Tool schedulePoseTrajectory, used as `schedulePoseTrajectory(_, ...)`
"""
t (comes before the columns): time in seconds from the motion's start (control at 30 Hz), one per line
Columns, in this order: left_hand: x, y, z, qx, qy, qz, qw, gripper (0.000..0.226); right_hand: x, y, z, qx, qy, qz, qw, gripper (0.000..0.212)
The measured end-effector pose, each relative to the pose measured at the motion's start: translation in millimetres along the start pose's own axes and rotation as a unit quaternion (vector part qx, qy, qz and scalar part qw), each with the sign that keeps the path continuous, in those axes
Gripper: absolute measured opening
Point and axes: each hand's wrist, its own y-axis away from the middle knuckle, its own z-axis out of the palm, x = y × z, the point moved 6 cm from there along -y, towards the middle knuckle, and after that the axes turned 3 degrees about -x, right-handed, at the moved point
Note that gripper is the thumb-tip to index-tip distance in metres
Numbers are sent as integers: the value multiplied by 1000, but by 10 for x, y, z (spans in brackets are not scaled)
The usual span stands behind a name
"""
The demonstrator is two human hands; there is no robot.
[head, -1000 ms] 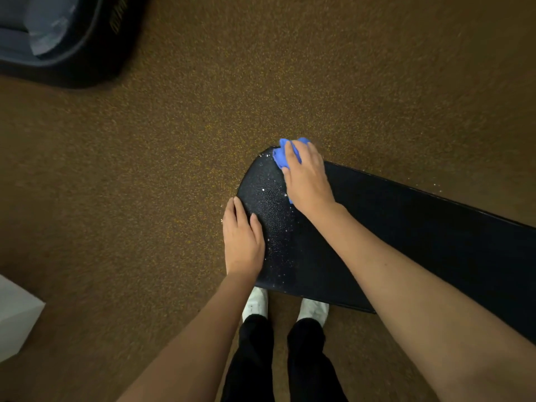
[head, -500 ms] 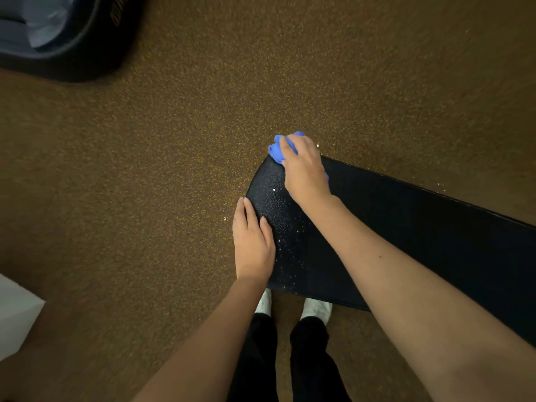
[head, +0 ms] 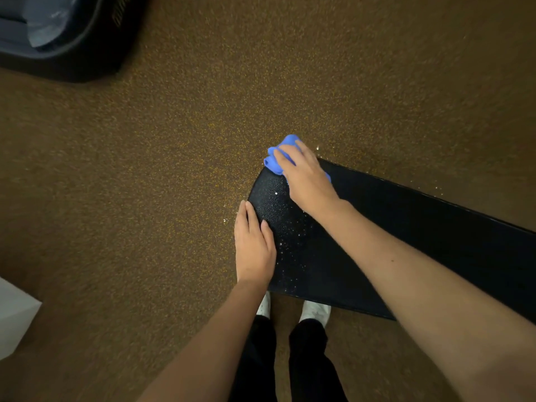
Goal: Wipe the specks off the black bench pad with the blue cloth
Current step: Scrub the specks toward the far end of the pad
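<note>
Clamped on the blue cloth (head: 275,162), the right hand (head: 307,178) has swept to the black bench pad's (head: 406,227) far-left corner; left hand (head: 253,245) lies flat; specks (head: 290,239) remain nearer.

head view: worn on my head | faces steeply down | near my forearms, long black textured bench pad (head: 406,227)
</note>
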Motion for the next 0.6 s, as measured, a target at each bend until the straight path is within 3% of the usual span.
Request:
schedulePoseTrajectory(0.1, 14, 6, -7, 0, 3, 8, 1000, 59, 131, 32, -132, -32, 4, -71, 997, 55)
schedulePoseTrajectory(0.27, 1, 4, -6, -2, -3, 15, 1000, 60, 108, -153, -68, -1, -7, 46, 999, 46)
schedulePoseTrajectory(0.47, -9, 2, -4, -4, 6, 10, 1000, 56, -5, -36, -63, -53, 27, -93, 994, 58)
schedulePoseTrajectory(0.6, -34, -4, 3, -4, 5, 16, 1000, 50, 225, -153, -70, -31, 0, 15, 999, 47)
